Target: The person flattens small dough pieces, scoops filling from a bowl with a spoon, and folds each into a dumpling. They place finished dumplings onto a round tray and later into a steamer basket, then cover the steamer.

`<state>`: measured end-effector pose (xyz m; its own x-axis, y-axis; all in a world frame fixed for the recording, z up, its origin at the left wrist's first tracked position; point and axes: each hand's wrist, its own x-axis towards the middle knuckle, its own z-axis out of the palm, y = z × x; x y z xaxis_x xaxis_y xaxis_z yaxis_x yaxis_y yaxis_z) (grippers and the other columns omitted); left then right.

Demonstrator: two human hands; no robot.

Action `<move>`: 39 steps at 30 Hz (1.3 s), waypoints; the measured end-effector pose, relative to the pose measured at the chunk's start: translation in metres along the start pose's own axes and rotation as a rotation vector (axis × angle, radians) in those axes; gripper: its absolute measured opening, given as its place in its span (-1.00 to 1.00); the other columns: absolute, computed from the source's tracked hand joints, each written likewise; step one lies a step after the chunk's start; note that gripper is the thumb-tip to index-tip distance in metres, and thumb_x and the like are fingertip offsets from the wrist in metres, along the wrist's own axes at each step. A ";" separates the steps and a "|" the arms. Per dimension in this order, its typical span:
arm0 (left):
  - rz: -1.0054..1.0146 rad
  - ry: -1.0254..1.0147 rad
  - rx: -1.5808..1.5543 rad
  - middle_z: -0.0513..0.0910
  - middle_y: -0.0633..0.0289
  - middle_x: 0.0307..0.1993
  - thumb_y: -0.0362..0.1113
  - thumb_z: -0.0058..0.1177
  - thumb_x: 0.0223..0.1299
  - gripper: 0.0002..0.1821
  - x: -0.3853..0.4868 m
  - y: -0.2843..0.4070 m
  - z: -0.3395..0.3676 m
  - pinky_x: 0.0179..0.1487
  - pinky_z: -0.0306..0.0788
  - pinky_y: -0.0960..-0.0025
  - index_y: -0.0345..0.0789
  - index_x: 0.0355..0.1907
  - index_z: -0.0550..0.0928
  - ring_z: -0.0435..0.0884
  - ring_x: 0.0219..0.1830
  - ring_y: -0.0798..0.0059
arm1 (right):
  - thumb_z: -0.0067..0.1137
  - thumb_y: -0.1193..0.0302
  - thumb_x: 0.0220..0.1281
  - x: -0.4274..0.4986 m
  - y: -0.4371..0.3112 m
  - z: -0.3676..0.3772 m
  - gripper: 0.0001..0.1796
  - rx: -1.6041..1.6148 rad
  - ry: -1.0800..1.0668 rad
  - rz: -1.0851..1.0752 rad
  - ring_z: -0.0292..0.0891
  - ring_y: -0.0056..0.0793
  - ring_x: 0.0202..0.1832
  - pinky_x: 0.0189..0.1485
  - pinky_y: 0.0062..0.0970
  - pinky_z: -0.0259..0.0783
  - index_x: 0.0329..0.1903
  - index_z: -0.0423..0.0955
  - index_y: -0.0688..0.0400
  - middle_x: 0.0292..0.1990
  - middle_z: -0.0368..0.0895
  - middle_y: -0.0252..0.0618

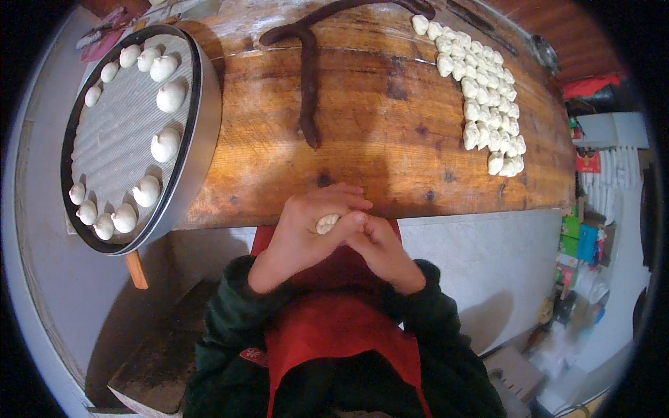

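My left hand is curled around a small piece of pale dough, which shows between thumb and palm. My right hand meets it at the fingertips; whether its fingers also pinch dough is hidden. Both are at the near edge of a wooden table. Long dark brown ropes, probably filling or dough, lie on the wood beyond. Rows of small dough pieces sit at the right. Round dough balls with pinched tips stand around the rim area of a mesh-lined round steamer tray at the left.
A wooden stick juts out beneath the tray. A dark, long tool and a metal bowl lie at the far right of the table. Shelves with boxes stand to the right, and a cardboard box is low at the right.
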<state>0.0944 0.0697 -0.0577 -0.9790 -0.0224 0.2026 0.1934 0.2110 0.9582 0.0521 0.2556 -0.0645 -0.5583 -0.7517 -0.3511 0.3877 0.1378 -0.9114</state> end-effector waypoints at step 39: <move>-0.130 -0.087 0.190 0.79 0.04 -0.11 -0.28 0.43 0.23 -0.70 -0.025 -0.010 0.019 -0.03 0.66 0.18 -0.25 0.01 0.77 0.78 -0.11 0.08 | 0.01 0.29 0.60 0.023 0.008 -0.127 -0.41 -1.721 0.633 -0.037 -0.05 0.15 0.69 0.62 0.36 -0.08 0.61 0.31 -0.10 0.65 0.09 0.13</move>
<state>0.1161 0.0864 -0.0766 -0.9983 0.0208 0.0542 0.0580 0.3923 0.9180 -0.0510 0.3212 -0.1075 -0.8668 -0.4980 0.0255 -0.4969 0.8669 0.0408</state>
